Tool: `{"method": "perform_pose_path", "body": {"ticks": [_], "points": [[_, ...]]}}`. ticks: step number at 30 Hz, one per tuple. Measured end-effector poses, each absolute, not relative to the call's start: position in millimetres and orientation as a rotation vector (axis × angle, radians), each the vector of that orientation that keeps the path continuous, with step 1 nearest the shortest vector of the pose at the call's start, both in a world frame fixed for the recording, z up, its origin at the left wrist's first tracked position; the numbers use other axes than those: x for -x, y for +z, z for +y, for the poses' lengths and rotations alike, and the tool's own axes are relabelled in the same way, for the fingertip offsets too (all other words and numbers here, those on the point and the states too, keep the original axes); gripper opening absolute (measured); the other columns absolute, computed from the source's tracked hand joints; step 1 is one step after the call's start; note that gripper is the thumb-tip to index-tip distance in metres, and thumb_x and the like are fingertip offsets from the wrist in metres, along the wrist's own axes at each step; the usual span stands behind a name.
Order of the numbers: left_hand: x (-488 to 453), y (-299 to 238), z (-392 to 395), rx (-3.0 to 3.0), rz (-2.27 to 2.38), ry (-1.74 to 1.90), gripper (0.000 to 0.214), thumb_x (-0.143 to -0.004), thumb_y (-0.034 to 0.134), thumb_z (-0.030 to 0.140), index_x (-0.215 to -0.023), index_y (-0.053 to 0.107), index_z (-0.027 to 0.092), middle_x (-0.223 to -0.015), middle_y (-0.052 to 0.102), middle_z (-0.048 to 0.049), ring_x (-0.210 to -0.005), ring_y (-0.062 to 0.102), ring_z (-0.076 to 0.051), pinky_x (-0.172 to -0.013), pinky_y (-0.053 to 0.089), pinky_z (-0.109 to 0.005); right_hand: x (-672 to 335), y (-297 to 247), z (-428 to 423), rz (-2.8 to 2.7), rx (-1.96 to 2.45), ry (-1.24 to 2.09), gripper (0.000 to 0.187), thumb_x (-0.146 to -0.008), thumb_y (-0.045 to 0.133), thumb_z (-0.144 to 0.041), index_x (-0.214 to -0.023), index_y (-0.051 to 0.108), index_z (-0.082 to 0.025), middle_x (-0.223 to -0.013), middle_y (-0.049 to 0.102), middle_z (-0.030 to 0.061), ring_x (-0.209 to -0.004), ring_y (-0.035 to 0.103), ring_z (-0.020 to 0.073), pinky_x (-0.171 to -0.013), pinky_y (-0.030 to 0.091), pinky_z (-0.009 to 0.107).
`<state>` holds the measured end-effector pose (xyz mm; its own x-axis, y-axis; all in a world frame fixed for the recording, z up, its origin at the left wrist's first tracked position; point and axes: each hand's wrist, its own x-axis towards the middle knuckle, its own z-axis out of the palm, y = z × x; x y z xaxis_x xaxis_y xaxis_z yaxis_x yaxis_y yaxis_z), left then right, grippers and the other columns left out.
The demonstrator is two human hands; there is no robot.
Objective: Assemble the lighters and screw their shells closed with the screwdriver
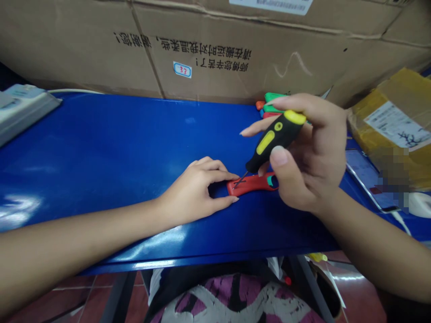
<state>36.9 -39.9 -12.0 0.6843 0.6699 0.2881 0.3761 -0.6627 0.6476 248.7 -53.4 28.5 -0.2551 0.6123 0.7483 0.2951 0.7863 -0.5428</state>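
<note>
My right hand [308, 159] is closed round a black and yellow screwdriver [274, 140], held tilted with its thin tip down on a small red tool with a green part [253, 184]. That red tool lies flat on the blue table [111, 148]. My left hand [197, 190] rests on the table and pinches the red tool's left end between thumb and fingers.
Several green, red and orange pieces [271, 107] lie behind my right hand by a wall of cardboard boxes [208, 49]. A white power strip [20, 110] sits at far left. A yellow-taped parcel [390, 121] and a phone [368, 177] lie at right.
</note>
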Motion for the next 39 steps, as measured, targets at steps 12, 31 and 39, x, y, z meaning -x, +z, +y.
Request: {"method": "perform_pose_path", "body": {"ticks": [12,31,39], "points": [[-37.1,-12.6,-40.2,-2.336,0.807,0.694,0.031,-0.083,0.079,0.028,-0.113,0.074,0.019,-0.103,0.071,-0.0043,-0.094,0.062,-0.022,-0.09,0.048,-0.041,-252.5,26.5,-48.9,-1.867,0.633,0.02,0.056,-0.081,0.078,-0.033,-0.134,0.06,-0.041,-0.12,0.072,0.0004,-0.091,0.073,0.0282,-0.08,0.062,0.045],[-37.0,-12.2,-40.1,-2.322,0.817,0.677,0.029,-0.084,0.078,0.029,-0.112,0.074,0.022,-0.104,0.072,-0.0041,-0.095,0.063,-0.022,-0.091,0.049,-0.041,-248.5,29.5,-55.4,-1.916,0.71,0.155,0.05,-0.095,0.051,-0.03,-0.145,0.051,-0.039,-0.14,0.062,-0.0001,-0.087,0.074,0.024,-0.083,0.062,0.041],[-36.5,-11.3,-39.8,-2.317,0.818,0.673,0.032,-0.083,0.079,0.029,-0.113,0.074,0.021,-0.102,0.071,-0.0045,-0.094,0.062,-0.022,-0.089,0.049,-0.041,-250.4,25.7,-50.9,-1.891,0.659,0.124,0.052,-0.095,0.048,-0.027,-0.146,0.05,-0.034,-0.144,0.059,0.0016,-0.088,0.073,0.0232,-0.08,0.063,0.041]]}}
